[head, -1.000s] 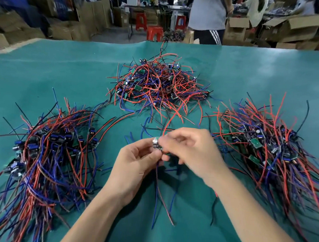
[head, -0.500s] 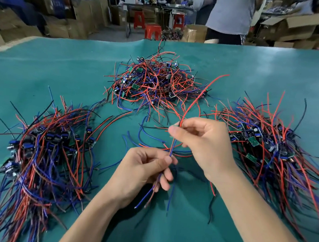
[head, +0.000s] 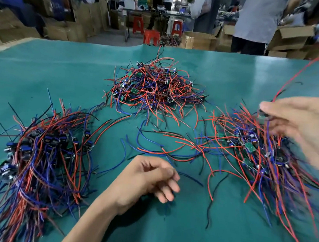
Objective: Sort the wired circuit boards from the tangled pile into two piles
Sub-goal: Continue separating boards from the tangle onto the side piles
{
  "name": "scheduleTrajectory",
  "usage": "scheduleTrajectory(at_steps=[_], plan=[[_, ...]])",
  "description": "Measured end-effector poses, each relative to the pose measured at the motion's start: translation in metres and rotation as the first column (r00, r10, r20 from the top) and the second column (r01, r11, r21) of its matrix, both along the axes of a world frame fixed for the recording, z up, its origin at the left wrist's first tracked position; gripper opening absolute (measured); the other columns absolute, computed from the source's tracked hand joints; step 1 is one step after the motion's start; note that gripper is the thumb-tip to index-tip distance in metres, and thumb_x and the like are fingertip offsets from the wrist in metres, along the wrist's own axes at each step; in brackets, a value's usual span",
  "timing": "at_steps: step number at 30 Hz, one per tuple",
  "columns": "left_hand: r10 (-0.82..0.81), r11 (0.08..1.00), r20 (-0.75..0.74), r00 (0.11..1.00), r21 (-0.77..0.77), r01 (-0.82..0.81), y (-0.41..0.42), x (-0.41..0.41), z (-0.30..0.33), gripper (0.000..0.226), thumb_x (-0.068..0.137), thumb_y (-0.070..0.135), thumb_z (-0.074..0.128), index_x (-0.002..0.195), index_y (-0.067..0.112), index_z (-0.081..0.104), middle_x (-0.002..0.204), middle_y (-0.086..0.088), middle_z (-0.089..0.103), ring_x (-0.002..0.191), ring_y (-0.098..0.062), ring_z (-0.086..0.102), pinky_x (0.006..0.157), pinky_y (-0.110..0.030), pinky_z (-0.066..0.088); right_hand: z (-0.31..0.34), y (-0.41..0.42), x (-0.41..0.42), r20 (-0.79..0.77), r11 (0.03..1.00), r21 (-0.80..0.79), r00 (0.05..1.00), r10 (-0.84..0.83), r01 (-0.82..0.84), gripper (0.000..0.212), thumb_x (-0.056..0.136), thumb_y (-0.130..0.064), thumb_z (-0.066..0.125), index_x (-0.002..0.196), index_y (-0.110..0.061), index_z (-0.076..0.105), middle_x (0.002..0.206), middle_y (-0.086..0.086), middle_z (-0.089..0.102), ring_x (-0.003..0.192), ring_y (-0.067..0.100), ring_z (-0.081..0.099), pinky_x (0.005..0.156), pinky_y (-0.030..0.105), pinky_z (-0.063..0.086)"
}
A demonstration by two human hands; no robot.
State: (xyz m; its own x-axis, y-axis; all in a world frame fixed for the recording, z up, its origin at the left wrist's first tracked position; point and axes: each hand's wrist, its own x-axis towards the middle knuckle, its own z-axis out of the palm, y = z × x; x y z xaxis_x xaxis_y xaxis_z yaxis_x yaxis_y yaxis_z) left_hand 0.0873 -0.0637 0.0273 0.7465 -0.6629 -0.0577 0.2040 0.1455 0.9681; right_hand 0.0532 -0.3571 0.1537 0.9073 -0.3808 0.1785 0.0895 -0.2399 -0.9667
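Right hand [head: 295, 127], blurred, over the right pile [head: 262, 157]: thumb and fingertips pinched on a small dark board with a red wire [head: 300, 70] trailing up to the right. Left hand [head: 146, 179] low over the green table [head: 43, 77], fingers loosely curled, a little apart, gripping nothing. Three heaps of wired boards: left pile [head: 43, 153], tangled pile [head: 153, 88] at centre back, right pile. A few loose wires [head: 164, 151] between them.
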Motion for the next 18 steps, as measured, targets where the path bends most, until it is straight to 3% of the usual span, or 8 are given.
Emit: scheduleTrajectory(at_steps=[3,5,7,9,11,12,15,18], plan=[[0.087,0.993,-0.035,0.996,-0.077,-0.089,-0.003,0.002,-0.002,0.011,0.085,0.015,0.063,0.086,0.008,0.072,0.083,-0.022,0.069,0.059,-0.022,0.063,0.052,-0.024,0.05,0.01,-0.036,-0.005,-0.298,0.862,-0.507,0.934,-0.196,0.02,0.047,0.037,-0.067,0.083,0.072,-0.037,0.078,0.058,0.004,0.071,0.049,0.016,0.067,0.047,0.028,0.058],[0.155,0.982,-0.04,0.987,-0.102,-0.158,-0.005,0.003,-0.004,0.011,0.083,0.011,0.064,0.088,0.005,0.071,0.084,-0.022,0.068,0.063,-0.022,0.063,0.053,-0.024,0.05,0.005,-0.053,0.005,-0.385,0.638,-0.765,0.856,-0.345,-0.087,0.038,0.042,-0.07,0.084,0.07,-0.047,0.073,0.056,-0.001,0.07,0.057,0.023,0.07,0.056,0.039,0.06],[0.228,0.964,-0.032,0.973,-0.13,-0.231,-0.005,0.005,-0.005,0.013,0.081,0.01,0.065,0.09,0.002,0.07,0.085,-0.019,0.067,0.067,-0.021,0.063,0.054,-0.025,0.051,0.0,-0.056,0.02,-0.407,0.38,-0.894,0.789,-0.461,-0.24,0.04,0.049,-0.075,0.083,0.062,-0.039,0.072,0.059,-0.004,0.071,0.068,0.024,0.069,0.07,0.038,0.06],[0.29,0.946,-0.017,0.957,-0.146,-0.289,-0.007,0.006,-0.006,0.014,0.081,0.012,0.066,0.09,0.003,0.071,0.086,-0.015,0.066,0.07,-0.019,0.062,0.057,-0.025,0.051,0.004,-0.046,0.034,-0.37,0.281,-0.925,0.774,-0.514,-0.255,0.044,0.05,-0.083,0.076,0.063,-0.041,0.07,0.07,0.004,0.071,0.075,0.027,0.067,0.076,0.039,0.059],[0.338,0.93,-0.013,0.941,-0.146,-0.337,-0.007,0.008,-0.008,0.012,0.08,0.011,0.066,0.088,0.005,0.072,0.086,-0.014,0.066,0.071,-0.018,0.061,0.058,-0.026,0.051,0.013,-0.022,0.052,-0.291,0.261,-0.948,0.828,-0.479,-0.183,0.039,0.051,-0.087,0.062,0.07,-0.054,0.065,0.073,0.005,0.068,0.076,0.03,0.067,0.076,0.039,0.058],[0.355,0.926,-0.009,0.935,-0.136,-0.353,-0.007,0.009,-0.009,0.012,0.079,0.01,0.065,0.088,0.005,0.072,0.086,-0.014,0.066,0.071,-0.018,0.061,0.058,-0.027,0.052,0.016,-0.004,0.064,-0.282,0.275,-0.945,0.869,-0.406,-0.178,0.036,0.056,-0.082,0.063,0.068,-0.048,0.066,0.072,0.003,0.068,0.077,0.03,0.066,0.075,0.037,0.057],[0.369,0.924,0.013,0.929,-0.11,-0.366,-0.007,0.009,-0.01,0.015,0.08,0.009,0.063,0.089,0.0,0.069,0.088,-0.013,0.068,0.073,-0.018,0.062,0.059,-0.027,0.052,0.014,0.055,0.113,-0.306,0.288,-0.918,0.949,-0.074,-0.273,0.019,0.078,-0.037,0.078,0.062,-0.034,0.067,0.064,-0.011,0.065,0.077,0.024,0.067,0.075,0.027,0.048],[0.37,0.926,0.021,0.929,-0.089,-0.367,-0.007,0.01,-0.009,0.014,0.081,0.007,0.064,0.091,-0.002,0.068,0.087,-0.012,0.068,0.072,-0.019,0.061,0.059,-0.027,0.052,-0.009,0.105,0.171,-0.296,0.292,-0.903,0.949,0.107,-0.315,0.016,0.082,-0.011,0.068,0.081,-0.022,0.078,0.079,-0.003,0.074,0.088,0.022,0.069,0.085,0.028,0.053]])
